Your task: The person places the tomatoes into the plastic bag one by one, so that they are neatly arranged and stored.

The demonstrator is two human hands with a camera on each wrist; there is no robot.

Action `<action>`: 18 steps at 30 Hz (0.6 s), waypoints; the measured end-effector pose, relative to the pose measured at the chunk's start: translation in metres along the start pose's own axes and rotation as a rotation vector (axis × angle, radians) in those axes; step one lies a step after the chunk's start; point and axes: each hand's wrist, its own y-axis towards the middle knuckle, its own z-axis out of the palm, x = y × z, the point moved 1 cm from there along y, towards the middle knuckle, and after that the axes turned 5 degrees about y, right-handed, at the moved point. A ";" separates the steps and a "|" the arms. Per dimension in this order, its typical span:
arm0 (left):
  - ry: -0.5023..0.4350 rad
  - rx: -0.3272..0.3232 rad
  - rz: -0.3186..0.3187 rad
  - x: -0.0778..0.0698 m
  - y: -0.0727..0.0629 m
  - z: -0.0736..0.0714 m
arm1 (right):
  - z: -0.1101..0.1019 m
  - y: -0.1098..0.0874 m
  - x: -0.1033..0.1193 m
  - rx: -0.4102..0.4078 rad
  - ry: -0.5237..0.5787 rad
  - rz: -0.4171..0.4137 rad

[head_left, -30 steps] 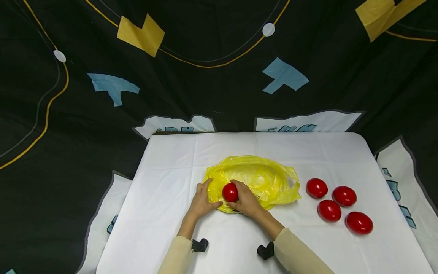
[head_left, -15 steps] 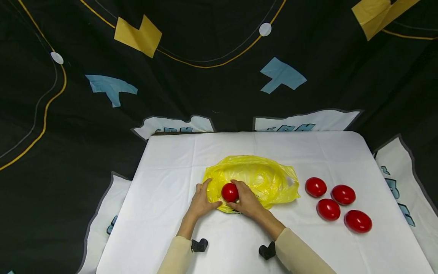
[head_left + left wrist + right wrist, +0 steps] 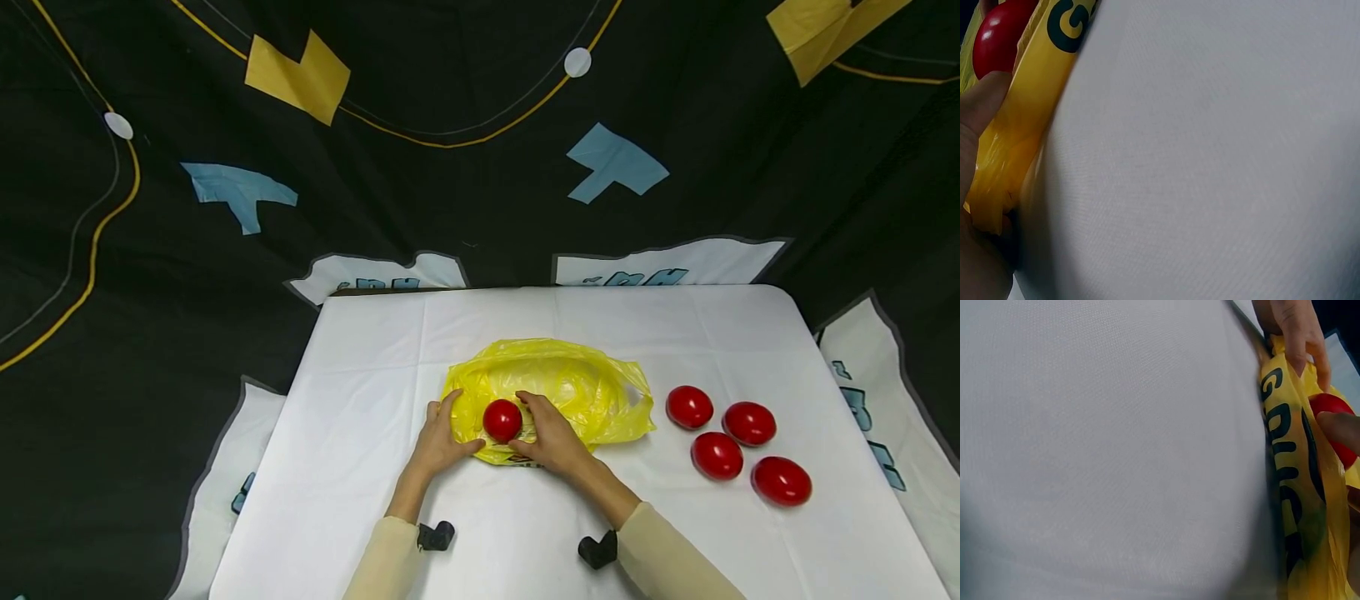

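Three o'clock in the right wrist view: a bold capital G (image 3: 1271,384) heads the print (image 3: 1288,472) on the yellow bag (image 3: 1310,540), the rest too creased to call! Same bag, left wrist view, eleven o'clock: G! Beyond the bench (image 3: 360,400), one o'clock, blue lettering (image 3: 666,277) on a white patch (image 3: 697,257), cut off, unreadable.

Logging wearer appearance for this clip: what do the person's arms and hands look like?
The left hand and right hand are ungloved. The left sleeve and right sleeve are plain beige. Beside them jut small black fittings: left fitting, right fitting.
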 end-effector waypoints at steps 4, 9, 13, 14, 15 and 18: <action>0.003 0.004 -0.009 0.000 0.000 0.000 | -0.004 -0.003 0.002 -0.004 0.013 0.011; 0.001 0.005 -0.013 0.000 0.000 0.000 | -0.011 -0.006 0.004 -0.020 0.033 0.030; 0.001 0.005 -0.012 0.000 0.000 0.000 | -0.017 -0.010 0.005 -0.032 0.058 0.031; 0.002 0.006 -0.015 0.000 0.000 0.000 | -0.018 -0.010 0.006 -0.035 0.059 0.030; 0.003 0.007 -0.015 -0.001 0.000 0.000 | -0.020 -0.011 0.006 -0.037 0.065 0.029; 0.006 0.009 -0.016 -0.001 0.000 0.000 | -0.024 -0.014 0.008 -0.039 0.076 0.030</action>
